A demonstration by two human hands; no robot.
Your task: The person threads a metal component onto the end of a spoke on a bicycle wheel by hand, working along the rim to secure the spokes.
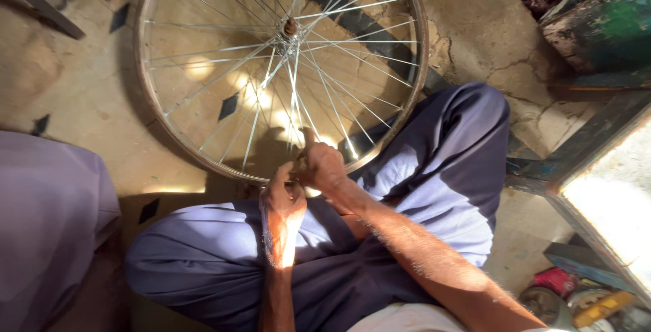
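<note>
A bare bicycle wheel rim (150, 111) with thin steel spokes and a hub (290, 28) lies tilted on the cracked concrete floor in front of my crossed legs. My left hand (281, 200) is closed on the near edge of the rim. My right hand (320, 164) sits right beside it, fingers pinched on a spoke where it meets the rim. Whether a small tool is in the fingers cannot be made out. Both forearms reach forward over my blue-grey trousers.
Another person's cloth-covered leg (47, 223) fills the lower left. A worn green and dark wooden frame (597, 27) stands at the right. Small red and yellow items (576, 298) lie at the lower right. A dark strap (366, 23) runs under the wheel.
</note>
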